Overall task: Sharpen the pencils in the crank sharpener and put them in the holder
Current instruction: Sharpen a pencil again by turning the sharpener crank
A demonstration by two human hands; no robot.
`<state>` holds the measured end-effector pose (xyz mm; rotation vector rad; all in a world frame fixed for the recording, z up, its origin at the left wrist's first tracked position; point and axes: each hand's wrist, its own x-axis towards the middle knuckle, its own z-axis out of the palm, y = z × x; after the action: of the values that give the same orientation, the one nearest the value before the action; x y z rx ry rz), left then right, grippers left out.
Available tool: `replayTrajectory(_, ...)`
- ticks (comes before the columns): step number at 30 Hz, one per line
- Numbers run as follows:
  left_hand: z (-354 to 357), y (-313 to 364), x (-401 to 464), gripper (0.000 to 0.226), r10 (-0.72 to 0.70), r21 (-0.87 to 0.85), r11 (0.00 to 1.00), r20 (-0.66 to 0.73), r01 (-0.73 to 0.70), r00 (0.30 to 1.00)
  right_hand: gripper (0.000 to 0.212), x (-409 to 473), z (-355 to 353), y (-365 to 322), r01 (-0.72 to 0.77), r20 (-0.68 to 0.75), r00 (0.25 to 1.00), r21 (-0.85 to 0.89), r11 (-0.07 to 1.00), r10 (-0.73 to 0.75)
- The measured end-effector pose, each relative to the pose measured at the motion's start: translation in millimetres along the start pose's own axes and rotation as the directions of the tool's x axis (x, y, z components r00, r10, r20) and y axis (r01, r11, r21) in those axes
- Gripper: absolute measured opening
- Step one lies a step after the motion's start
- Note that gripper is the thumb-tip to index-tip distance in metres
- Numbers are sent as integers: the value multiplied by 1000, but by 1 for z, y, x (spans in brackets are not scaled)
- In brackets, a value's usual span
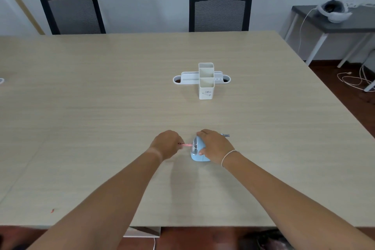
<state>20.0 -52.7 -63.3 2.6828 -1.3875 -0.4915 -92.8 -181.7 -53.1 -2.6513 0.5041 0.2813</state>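
My left hand [166, 144] pinches the pink pencil [186, 145] by its tail end, fingers curled round it, with the shaft level and its tip at the face of the sharpener [197, 151]; whether the tip is already seated in the hole I cannot tell. Just to the right of that pinch, my right hand [215, 147] lies over the top of the blue sharpener, fingers curved over its far side and thumb on the near side, holding it down on the table [101, 107]. The crank [225, 135] pokes out beyond my right knuckles, untouched. As I judge it, this is the feeding step: I should keep the pencil straight in line with the hole, push gently and evenly, and keep the body pressed so it does not slide right. Once the pencil sits firm, the right hand will likely have to give up its clamp to turn the crank, so the left should then take over steadying. Well beyond both hands, towards the far edge, stands the white holder [206, 81], its cups showing no pencils. Two chairs [220, 13] sit behind the table.
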Motion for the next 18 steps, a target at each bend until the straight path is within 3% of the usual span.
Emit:
replayTrajectory(13, -6, -20, -7, 25, 8, -34, 999, 7, -8, 1000, 50, -1, -1, 1, 27, -18, 999, -10, 1000, -27)
replayTrajectory(18, -32, -80, -26, 20, -179, -52, 983, -46, 177, 983, 38, 1, 1, 3, 21, -36, 999, -13, 1000, -21)
